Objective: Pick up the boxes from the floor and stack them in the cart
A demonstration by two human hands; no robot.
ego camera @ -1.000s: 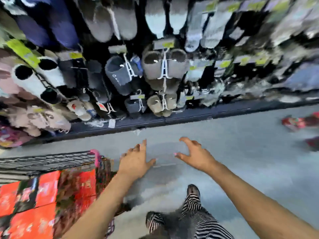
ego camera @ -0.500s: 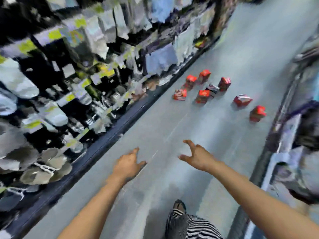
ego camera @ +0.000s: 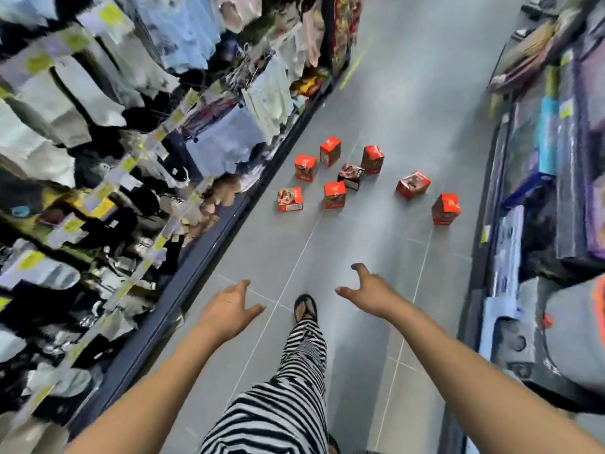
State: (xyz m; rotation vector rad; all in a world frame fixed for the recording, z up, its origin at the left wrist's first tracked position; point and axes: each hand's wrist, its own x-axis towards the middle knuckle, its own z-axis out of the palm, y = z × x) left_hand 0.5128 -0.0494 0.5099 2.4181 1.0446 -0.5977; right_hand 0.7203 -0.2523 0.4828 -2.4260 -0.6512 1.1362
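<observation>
Nothing legible anywhere. Print on the red boxes point(ego camera: 334, 194) too small and blurred to read (pale marks and a dark picture on some faces, no letters to make out). Yellow tags point(ego camera: 30, 259) along the left-hand shelving point(ego camera: 157, 322) smeared to plain colour; same for the yellow labels point(ego camera: 565, 109) on the right-hand shelving point(ego camera: 505, 224).

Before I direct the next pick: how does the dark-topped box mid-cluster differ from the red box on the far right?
The dark-topped box shows a dark printed face upward; the far-right box shows a mostly red top. The dark-topped box sits close among neighbours; the far-right box stands alone. The far-right box looks taller, apparently on end; the dark-topped box lower. Both rest on the floor, untouched.
</observation>
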